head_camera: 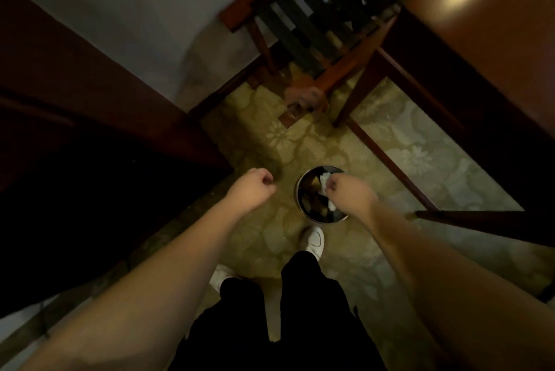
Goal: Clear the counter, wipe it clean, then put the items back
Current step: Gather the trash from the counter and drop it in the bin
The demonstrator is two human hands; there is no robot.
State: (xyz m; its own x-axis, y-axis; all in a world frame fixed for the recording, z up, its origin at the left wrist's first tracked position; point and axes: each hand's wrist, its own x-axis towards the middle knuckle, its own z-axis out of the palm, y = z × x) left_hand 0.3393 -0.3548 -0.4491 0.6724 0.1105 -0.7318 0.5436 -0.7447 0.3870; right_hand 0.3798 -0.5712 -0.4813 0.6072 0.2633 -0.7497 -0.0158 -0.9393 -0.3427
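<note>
Nearest, black trouser legs [303,304] and white shoes [313,240] on patterned yellowish floor [405,154]. Left hand [253,183] curled into an empty fist. Right hand [345,187] curled over the round dark waste bin [322,195], apparently pinching a crumpled white tissue [326,181] above its rubbish; grip blurred. Farther off, a dark wooden slatted chair [318,19] beside a glossy brown wooden table [492,34].
</note>
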